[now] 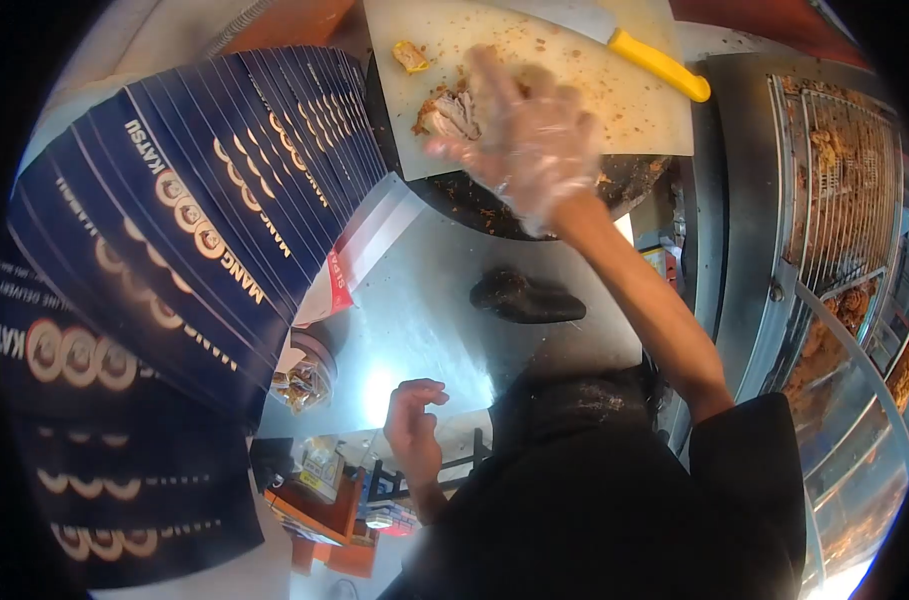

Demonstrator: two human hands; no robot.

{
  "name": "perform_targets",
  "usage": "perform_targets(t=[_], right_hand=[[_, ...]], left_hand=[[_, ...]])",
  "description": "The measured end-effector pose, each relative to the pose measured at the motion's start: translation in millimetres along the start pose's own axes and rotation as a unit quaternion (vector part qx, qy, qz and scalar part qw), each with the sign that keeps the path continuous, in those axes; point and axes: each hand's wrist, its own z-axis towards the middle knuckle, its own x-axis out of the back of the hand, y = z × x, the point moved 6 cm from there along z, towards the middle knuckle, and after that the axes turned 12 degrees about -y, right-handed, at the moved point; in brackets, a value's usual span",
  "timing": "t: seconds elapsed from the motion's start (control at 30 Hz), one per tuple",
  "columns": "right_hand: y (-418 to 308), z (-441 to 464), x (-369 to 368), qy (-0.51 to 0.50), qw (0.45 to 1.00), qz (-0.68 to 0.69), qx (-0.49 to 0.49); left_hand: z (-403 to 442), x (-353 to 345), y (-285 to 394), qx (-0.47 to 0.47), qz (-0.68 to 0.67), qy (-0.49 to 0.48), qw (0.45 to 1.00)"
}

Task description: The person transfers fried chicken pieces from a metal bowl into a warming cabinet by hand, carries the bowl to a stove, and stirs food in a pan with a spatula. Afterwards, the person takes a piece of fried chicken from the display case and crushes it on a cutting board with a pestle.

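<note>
My right hand [544,145], in a clear plastic glove, is over a pale cutting board [634,125] with its fingers apart. Cut pieces of crumbed meat [449,115] lie by its thumb and forefinger; whether they touch is blurred. A small yellow-edged scrap [410,56] rests near the board's left corner. At the board's far side lies a knife with a yellow handle [659,65], its blade partly out of view. My left hand [414,430], bare, hangs near my body by the steel counter's edge, fingers loosely bent and nothing visible in them.
Stacked navy printed boxes [204,200] fill the left. Below the cutting board is a dark round surface [474,205]. A black elongated object [524,295] lies on the steel counter [424,270]. Right of me stands a wire rack [844,180] with fried pieces behind a glass-sided case.
</note>
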Motion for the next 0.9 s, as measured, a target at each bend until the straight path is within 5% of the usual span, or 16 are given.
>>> perform_targets(t=[0.03,0.2,0.33,0.4,0.43,0.47,0.53,0.73,0.87,0.9], right_hand=[[-6,-1,-4,0.013,0.994,-0.106,-0.017],[15,9,-14,-0.045,0.998,-0.042,0.016],[38,11,7,-0.029,0.979,0.198,0.025],[47,-10,12,-0.158,0.786,0.597,-0.039],[40,-23,26,-0.149,0.711,0.686,-0.038],[39,-33,35,-0.146,0.713,0.685,-0.036],[26,-54,49,-0.225,0.533,0.815,0.037],[2,-102,110,-0.180,0.508,0.838,0.083],[1,-101,117,-0.146,0.540,0.820,0.120],[2,-97,115,-0.163,0.492,0.840,0.161]], left_hand=[[-2,0,1,-0.004,-0.001,0.005,1.000],[-13,3,5,-0.029,-0.016,0.011,0.999],[-17,6,7,-0.046,-0.010,0.010,0.999],[-20,6,10,-0.057,-0.008,0.012,0.998],[-20,6,12,-0.061,-0.011,0.014,0.998],[-20,5,13,-0.064,-0.015,0.016,0.998],[-21,3,15,-0.068,-0.015,0.011,0.998],[-24,-3,21,-0.093,-0.018,-0.005,0.996],[-28,-5,23,-0.108,-0.027,-0.008,0.994],[-30,-5,26,-0.113,-0.026,-0.012,0.993]])
